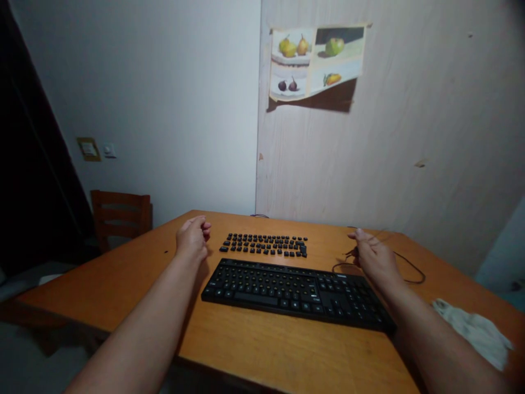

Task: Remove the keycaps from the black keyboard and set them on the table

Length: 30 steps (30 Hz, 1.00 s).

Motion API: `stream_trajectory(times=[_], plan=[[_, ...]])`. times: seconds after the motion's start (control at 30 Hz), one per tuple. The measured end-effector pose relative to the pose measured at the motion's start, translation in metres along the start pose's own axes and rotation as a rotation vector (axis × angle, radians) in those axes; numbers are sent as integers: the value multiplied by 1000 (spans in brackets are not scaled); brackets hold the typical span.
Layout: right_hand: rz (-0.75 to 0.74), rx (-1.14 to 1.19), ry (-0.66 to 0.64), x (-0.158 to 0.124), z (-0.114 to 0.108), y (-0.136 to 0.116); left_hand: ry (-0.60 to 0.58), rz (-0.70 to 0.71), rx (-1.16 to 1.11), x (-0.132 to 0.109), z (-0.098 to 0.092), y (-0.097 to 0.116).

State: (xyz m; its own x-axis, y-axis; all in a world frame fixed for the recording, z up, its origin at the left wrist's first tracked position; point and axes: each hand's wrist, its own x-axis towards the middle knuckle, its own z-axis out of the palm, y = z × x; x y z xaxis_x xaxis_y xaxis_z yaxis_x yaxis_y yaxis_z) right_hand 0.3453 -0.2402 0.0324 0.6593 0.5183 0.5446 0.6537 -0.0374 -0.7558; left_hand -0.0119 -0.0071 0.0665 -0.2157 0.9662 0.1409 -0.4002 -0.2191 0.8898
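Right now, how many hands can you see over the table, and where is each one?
2. The left hand is left of the loose keycaps; the right hand is near the right part of the keyboard and the cable. No hand seems hidden.

A person's left forearm [151,312] and right forearm [435,325], both bare, are broadest toward the near edge of the table [262,347] and taper smoothly to slimmer wrists. The left hand [192,238] and right hand [372,256] are bare too, with compact, rounded outlines; finer details are blurred.
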Motion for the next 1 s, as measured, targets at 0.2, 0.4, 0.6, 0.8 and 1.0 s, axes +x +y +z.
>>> stream_trajectory(times=[0.2,0.4,0.6,0.8,1.0], plan=[[85,50,-40,-3,3,-3,-152,2,95,10,-32,-30],[241,213,-128,-8,6,0,-400,-146,247,2,-36,-50],[342,298,-157,-13,6,-13,-697,-185,430,-3,-36,-59],[419,345,-189,-25,14,-34,-871,-113,652,-4,-39,-61],[375,341,-255,-31,23,-41,-936,-96,690,-5,-39,-56]])
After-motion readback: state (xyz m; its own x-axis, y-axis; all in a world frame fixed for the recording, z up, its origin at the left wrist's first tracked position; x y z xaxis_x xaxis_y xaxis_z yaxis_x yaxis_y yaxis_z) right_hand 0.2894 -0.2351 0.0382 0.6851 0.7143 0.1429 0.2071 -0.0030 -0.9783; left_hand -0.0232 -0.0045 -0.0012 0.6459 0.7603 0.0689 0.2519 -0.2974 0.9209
